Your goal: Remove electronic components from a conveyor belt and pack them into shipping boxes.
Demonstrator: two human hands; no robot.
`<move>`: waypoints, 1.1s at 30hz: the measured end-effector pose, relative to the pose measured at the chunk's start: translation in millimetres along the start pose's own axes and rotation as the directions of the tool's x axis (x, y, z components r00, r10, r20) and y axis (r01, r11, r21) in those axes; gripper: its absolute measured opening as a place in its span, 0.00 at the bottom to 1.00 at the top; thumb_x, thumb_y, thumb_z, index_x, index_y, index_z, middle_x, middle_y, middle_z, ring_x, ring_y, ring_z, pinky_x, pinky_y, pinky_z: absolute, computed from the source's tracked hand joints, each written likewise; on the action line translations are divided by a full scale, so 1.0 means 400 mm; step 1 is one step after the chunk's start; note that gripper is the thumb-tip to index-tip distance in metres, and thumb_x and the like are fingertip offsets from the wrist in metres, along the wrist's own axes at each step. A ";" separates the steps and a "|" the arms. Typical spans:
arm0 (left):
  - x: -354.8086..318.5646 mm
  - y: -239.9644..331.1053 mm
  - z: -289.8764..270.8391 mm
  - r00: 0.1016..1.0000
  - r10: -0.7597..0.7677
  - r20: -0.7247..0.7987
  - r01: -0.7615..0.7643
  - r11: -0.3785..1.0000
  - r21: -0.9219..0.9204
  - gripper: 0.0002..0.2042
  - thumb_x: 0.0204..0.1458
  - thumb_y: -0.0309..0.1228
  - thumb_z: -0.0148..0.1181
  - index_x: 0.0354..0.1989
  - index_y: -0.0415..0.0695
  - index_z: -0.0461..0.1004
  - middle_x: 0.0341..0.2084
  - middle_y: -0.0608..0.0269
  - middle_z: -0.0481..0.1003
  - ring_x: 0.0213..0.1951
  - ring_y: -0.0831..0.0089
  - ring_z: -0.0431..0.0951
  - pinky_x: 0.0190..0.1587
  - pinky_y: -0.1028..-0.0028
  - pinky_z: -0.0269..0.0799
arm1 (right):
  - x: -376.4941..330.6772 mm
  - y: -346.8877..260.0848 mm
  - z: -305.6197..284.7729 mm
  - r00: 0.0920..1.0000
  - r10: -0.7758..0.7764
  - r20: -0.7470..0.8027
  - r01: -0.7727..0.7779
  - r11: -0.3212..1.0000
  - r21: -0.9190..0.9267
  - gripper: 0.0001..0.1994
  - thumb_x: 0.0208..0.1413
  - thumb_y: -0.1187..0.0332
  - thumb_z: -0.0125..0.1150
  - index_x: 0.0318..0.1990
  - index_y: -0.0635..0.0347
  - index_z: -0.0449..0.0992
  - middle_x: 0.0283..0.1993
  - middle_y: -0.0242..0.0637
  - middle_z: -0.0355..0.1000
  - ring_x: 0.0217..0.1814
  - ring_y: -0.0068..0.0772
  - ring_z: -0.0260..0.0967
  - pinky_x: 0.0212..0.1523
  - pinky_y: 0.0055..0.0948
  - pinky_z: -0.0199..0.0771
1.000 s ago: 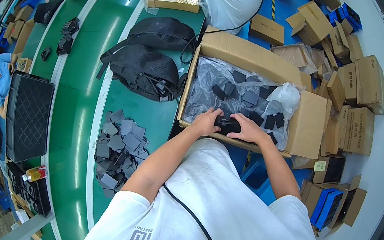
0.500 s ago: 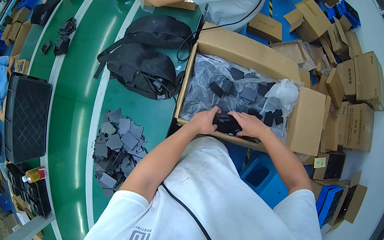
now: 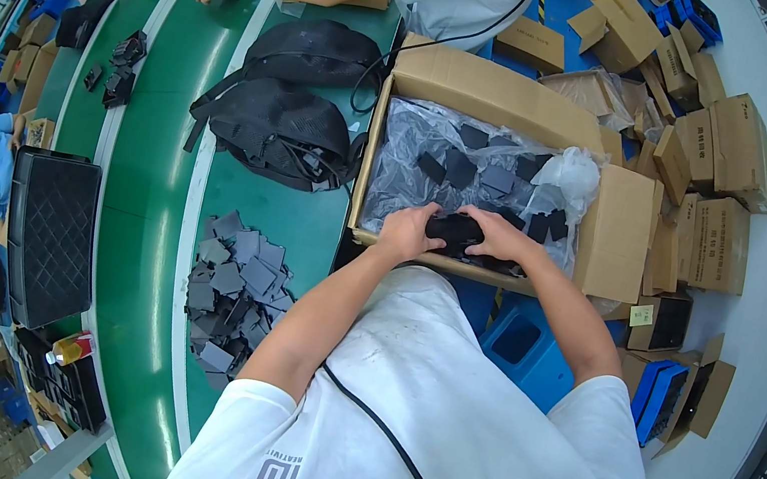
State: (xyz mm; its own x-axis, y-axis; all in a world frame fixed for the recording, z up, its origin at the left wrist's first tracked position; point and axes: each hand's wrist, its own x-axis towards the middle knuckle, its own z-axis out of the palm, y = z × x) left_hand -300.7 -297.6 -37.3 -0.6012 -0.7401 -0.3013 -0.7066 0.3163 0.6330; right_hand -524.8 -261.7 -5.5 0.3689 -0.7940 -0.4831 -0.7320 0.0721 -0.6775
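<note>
Left hand & right hand, fingers clenched on black pouch, over plastic-lined cardboard box, grey pieces on green surface nearby

Both bare arms reached forward, hands together.
The left hand and right hand met with fingers curled in a closed grip, elbows bent, forearms converging from the white short sleeves.

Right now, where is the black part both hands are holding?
In the head view, the black part sits between the left hand and right hand, over the near edge of the open box.
</note>
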 end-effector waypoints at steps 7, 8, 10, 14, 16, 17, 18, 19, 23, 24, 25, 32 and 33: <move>-0.002 -0.015 0.009 0.972 0.224 -0.078 -0.222 0.974 0.033 0.25 0.43 0.36 0.68 0.51 0.50 0.69 0.33 0.57 0.79 0.35 0.53 0.79 0.39 0.62 0.73 | -0.033 0.033 0.033 0.995 -0.021 -0.093 0.027 0.998 0.065 0.35 0.39 0.77 0.68 0.59 0.57 0.63 0.56 0.46 0.69 0.54 0.46 0.67 0.57 0.37 0.66; 0.000 -0.016 0.014 0.971 0.226 -0.079 -0.224 0.974 0.033 0.25 0.43 0.36 0.68 0.51 0.50 0.69 0.33 0.57 0.79 0.35 0.53 0.79 0.39 0.62 0.73 | -0.039 0.036 0.040 0.995 -0.021 -0.095 0.027 0.998 0.063 0.35 0.39 0.77 0.68 0.59 0.57 0.63 0.56 0.46 0.69 0.54 0.46 0.67 0.57 0.37 0.66; 0.005 -0.013 0.027 0.983 0.181 -0.025 -0.180 0.983 0.036 0.25 0.43 0.35 0.67 0.52 0.50 0.68 0.33 0.57 0.79 0.36 0.53 0.79 0.40 0.62 0.72 | -0.049 0.043 0.057 0.990 -0.031 -0.138 0.038 0.998 0.045 0.35 0.39 0.77 0.68 0.60 0.56 0.63 0.56 0.45 0.69 0.54 0.46 0.67 0.57 0.37 0.66; 0.011 -0.004 0.032 0.990 0.131 0.049 -0.134 0.990 0.048 0.25 0.44 0.34 0.66 0.52 0.50 0.67 0.34 0.58 0.79 0.37 0.53 0.78 0.41 0.62 0.72 | -0.060 0.050 0.078 0.981 -0.022 -0.195 0.028 0.999 0.029 0.35 0.40 0.77 0.67 0.60 0.55 0.63 0.55 0.45 0.69 0.54 0.47 0.67 0.56 0.36 0.66; 0.010 0.002 0.023 0.989 0.116 0.090 -0.122 0.990 0.063 0.24 0.45 0.34 0.65 0.53 0.50 0.67 0.36 0.58 0.79 0.39 0.53 0.78 0.42 0.62 0.72 | -0.058 0.049 0.085 0.976 0.015 -0.217 -0.007 0.999 0.039 0.34 0.40 0.78 0.67 0.59 0.57 0.64 0.54 0.46 0.69 0.54 0.46 0.67 0.57 0.36 0.66; 0.010 0.003 0.020 0.988 0.108 0.110 -0.116 0.991 0.071 0.24 0.46 0.34 0.65 0.53 0.50 0.67 0.37 0.58 0.79 0.40 0.53 0.78 0.42 0.62 0.72 | -0.056 0.049 0.086 0.973 0.033 -0.228 -0.024 0.999 0.044 0.34 0.40 0.78 0.67 0.59 0.57 0.64 0.54 0.46 0.69 0.53 0.46 0.67 0.57 0.36 0.66; 0.009 -0.002 0.018 0.989 0.106 0.108 -0.114 0.991 0.073 0.24 0.46 0.34 0.65 0.53 0.50 0.67 0.37 0.58 0.79 0.40 0.53 0.78 0.42 0.62 0.72 | -0.053 0.038 0.081 0.973 0.030 -0.227 -0.021 0.999 0.043 0.34 0.40 0.78 0.67 0.59 0.57 0.64 0.54 0.46 0.69 0.53 0.46 0.67 0.57 0.36 0.66; 0.009 -0.008 0.017 0.987 0.145 0.063 -0.148 0.988 0.054 0.24 0.46 0.34 0.64 0.53 0.50 0.67 0.39 0.58 0.78 0.41 0.54 0.78 0.43 0.63 0.72 | -0.051 0.027 0.071 0.974 0.039 -0.224 -0.030 0.999 0.042 0.33 0.40 0.78 0.67 0.59 0.57 0.65 0.54 0.46 0.70 0.53 0.46 0.68 0.57 0.36 0.66; 0.004 -0.016 0.013 0.964 0.255 -0.073 -0.255 0.967 0.002 0.23 0.48 0.34 0.63 0.54 0.50 0.67 0.42 0.58 0.78 0.43 0.55 0.77 0.45 0.63 0.71 | -0.047 0.003 0.032 0.974 0.074 -0.214 -0.066 0.997 0.042 0.32 0.40 0.78 0.67 0.58 0.57 0.66 0.53 0.45 0.70 0.53 0.45 0.68 0.56 0.36 0.66; 0.002 -0.014 0.005 0.963 0.259 -0.078 -0.260 0.965 -0.012 0.23 0.48 0.34 0.63 0.54 0.50 0.67 0.43 0.58 0.77 0.44 0.55 0.77 0.45 0.63 0.71 | -0.041 0.012 0.028 0.972 0.014 -0.233 -0.008 1.000 0.026 0.32 0.40 0.78 0.67 0.58 0.57 0.66 0.52 0.44 0.70 0.52 0.45 0.68 0.55 0.36 0.66; 0.001 -0.010 -0.006 0.961 0.263 -0.084 -0.266 0.964 -0.025 0.23 0.49 0.35 0.62 0.55 0.50 0.67 0.44 0.58 0.77 0.44 0.55 0.76 0.46 0.63 0.71 | -0.034 0.021 0.023 0.967 -0.046 -0.251 0.050 0.999 0.009 0.31 0.40 0.78 0.67 0.57 0.58 0.66 0.52 0.44 0.71 0.51 0.45 0.69 0.55 0.36 0.67; 0.012 -0.030 -0.037 0.951 0.273 -0.144 -0.285 0.956 -0.065 0.24 0.49 0.36 0.62 0.57 0.49 0.67 0.45 0.59 0.76 0.45 0.57 0.76 0.47 0.64 0.70 | -0.012 -0.022 -0.032 0.969 -0.100 -0.224 0.105 0.994 0.010 0.30 0.40 0.79 0.66 0.55 0.59 0.67 0.50 0.43 0.74 0.47 0.47 0.71 0.52 0.37 0.69; 0.013 -0.025 -0.049 0.952 0.271 -0.143 -0.283 0.957 -0.065 0.24 0.49 0.36 0.62 0.57 0.49 0.67 0.45 0.59 0.76 0.45 0.57 0.76 0.47 0.64 0.70 | -0.018 -0.046 -0.047 0.970 -0.101 -0.223 0.106 0.994 0.011 0.30 0.40 0.79 0.66 0.55 0.59 0.67 0.50 0.43 0.74 0.47 0.47 0.71 0.52 0.37 0.69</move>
State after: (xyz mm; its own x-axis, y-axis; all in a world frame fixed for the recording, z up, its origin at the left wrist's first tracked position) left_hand -289.4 -316.4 -31.3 -0.7104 -0.7037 -0.0128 -0.4822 0.4734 0.7371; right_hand -524.8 -268.7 20.8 0.3040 -0.9116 -0.2768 -0.6827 -0.0058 -0.7307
